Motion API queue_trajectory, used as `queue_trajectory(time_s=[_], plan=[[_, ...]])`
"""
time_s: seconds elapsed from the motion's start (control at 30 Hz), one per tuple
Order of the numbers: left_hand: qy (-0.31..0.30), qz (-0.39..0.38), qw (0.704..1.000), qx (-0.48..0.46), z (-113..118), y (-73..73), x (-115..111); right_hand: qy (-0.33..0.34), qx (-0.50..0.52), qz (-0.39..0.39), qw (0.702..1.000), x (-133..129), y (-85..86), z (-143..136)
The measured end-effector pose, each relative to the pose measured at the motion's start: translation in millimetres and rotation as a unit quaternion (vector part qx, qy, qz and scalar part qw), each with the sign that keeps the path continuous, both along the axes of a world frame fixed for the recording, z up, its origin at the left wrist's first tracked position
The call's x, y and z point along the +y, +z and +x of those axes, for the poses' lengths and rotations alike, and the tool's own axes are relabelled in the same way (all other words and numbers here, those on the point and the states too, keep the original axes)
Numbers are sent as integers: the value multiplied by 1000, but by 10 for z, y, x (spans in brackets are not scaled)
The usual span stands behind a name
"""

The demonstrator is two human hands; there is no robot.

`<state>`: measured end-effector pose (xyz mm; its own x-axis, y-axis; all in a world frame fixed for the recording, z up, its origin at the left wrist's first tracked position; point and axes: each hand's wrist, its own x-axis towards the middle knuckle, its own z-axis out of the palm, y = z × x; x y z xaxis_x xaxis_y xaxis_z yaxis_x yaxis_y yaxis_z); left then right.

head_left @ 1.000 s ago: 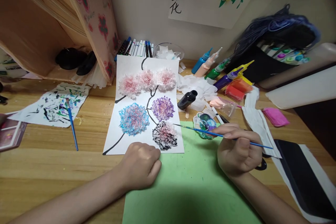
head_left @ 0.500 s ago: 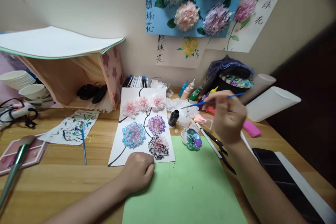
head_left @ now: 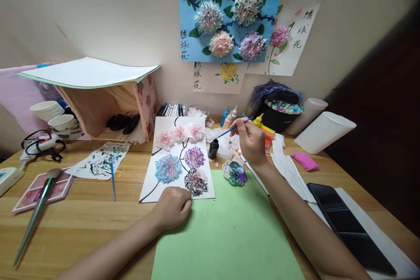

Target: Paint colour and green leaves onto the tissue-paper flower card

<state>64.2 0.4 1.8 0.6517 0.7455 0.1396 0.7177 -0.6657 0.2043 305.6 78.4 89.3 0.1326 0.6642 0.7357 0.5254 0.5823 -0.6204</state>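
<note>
In my right hand (head_left: 253,141), closed in a pinch, is a thin blue paintbrush (head_left: 226,132). The brush slants down to the left, its tip at the mouth of a small black paint bottle (head_left: 213,149). My left hand (head_left: 173,208) rests as a fist on the lower edge of a white sheet (head_left: 177,194) bearing fluffy paper flowers. These include pink ones (head_left: 179,133) along the top, a blue one (head_left: 168,169), a purple one (head_left: 194,157) and a black-edged one (head_left: 196,182) just above the fist. A flower-shaped paint palette (head_left: 234,173) lies below the bottle.
A green sheet (head_left: 229,236) covers the table's front middle. Left lie a second blue brush (head_left: 113,179), a paint-smeared tissue (head_left: 101,162) and a big makeup brush (head_left: 37,212). Paint bottles (head_left: 229,117), a black bag (head_left: 282,116) and a black case (head_left: 351,227) stand or lie right.
My right hand has moved left and slightly down in view, bringing the brush tip to the black bottle's mouth. The head view has shifted upward; my left fist stays on the sheet.
</note>
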Motion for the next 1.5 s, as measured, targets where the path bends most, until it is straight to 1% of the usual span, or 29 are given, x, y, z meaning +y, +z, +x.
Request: queue_trajectory(time_s=[0.1, 0.27, 0.4, 0.47, 0.53, 0.6, 0.7, 0.8, 0.9, 1.07, 1.23, 1.4, 1.5], plan=[[-1, 4, 1000, 5, 1, -3, 1, -5, 5, 6, 1000, -3, -6, 20], [-4, 3, 1000, -3, -7, -8, 4, 5, 1, -6, 1000, -4, -5, 42], [-1, -10, 1000, -7, -5, -29, 21, -4, 33, 32, 999, -109, 62, 49], [1, -19, 1000, -8, -1, -37, 27, 15, 55, 32, 998, -210, 75, 27], [2, -24, 1000, -7, 2, -37, 26, 50, 63, 10, 997, -323, 40, -21], [4, -29, 1000, -4, 3, -29, 20, 76, 40, -2, 996, -427, -41, -93], [5, -32, 999, 2, -1, -12, 9, 82, -44, 23, 995, -527, -188, -211], [5, -31, 999, 6, -8, -10, 6, 72, -112, 49, 990, -549, -297, -294], [6, -29, 1000, 7, -11, -20, 9, 66, -129, 53, 988, -528, -358, -321], [4, -33, 999, 9, -9, -18, 3, 66, -153, 63, 984, -497, -399, -321], [3, -34, 999, 8, -8, -11, 1, 70, -178, 75, 979, -489, -387, -317], [3, -35, 999, 7, -8, -21, 9, 64, -164, 64, 982, -488, -369, -300], [1, -35, 999, 5, -6, -21, 9, 72, -168, 65, 981, -485, -370, -302]])
